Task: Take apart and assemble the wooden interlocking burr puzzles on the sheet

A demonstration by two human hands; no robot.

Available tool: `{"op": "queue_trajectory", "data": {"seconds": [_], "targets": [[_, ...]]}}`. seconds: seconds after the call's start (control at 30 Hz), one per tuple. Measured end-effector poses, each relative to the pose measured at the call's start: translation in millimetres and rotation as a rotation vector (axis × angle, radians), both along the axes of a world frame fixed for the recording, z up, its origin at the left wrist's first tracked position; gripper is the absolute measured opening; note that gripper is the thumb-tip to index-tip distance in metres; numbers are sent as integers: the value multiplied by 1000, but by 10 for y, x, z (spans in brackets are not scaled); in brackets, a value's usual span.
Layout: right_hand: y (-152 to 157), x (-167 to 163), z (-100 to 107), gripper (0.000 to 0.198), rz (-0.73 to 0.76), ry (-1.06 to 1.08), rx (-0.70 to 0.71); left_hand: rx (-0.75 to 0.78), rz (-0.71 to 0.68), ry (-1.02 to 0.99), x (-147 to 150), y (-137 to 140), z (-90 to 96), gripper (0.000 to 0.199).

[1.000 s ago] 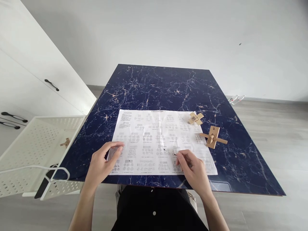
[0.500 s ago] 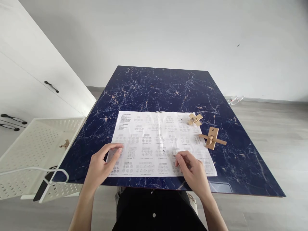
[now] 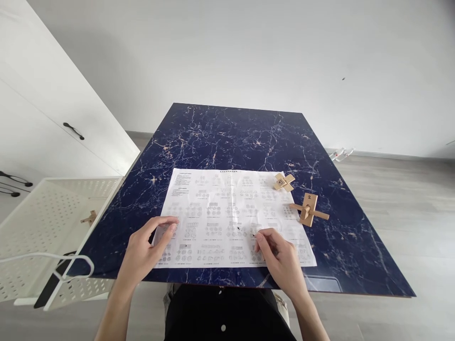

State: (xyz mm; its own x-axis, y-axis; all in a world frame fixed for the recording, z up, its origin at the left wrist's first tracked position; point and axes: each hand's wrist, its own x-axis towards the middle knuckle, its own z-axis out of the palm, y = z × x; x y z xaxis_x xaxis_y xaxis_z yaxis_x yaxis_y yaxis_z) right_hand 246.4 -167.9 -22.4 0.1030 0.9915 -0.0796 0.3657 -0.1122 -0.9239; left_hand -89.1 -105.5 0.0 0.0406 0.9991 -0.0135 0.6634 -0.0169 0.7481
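Observation:
A large printed instruction sheet, with rows of small diagrams, lies creased on the table before me. My left hand rests at its lower left edge, open, a gap between thumb and fingers and nothing in it. Over the lower right part of the sheet is my right hand, its fingers loosely curled in and the thumb near the index finger; I see nothing held. On the sheet's upper right corner sits a wooden cross-shaped puzzle. Beyond the right edge stands another wooden puzzle, marked 2, with a bar through its block.
The dark blue marbled table reaches back toward the white wall. At left, a white perforated cart holds a small wooden piece. White cabinets stand behind it. Clear items lie on the floor at right.
The view has tilted slightly, so the table and what lies on it appear a little lower and further left. Both hands keep nearly the same pose on the sheet.

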Motion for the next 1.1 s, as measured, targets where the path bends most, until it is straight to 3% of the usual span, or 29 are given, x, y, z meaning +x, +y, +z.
{"op": "queue_trajectory", "data": {"seconds": [1.1], "targets": [[8, -19, -17, 44, -2, -31, 12, -15, 10, -8, -15, 2, -2, 48]]}}
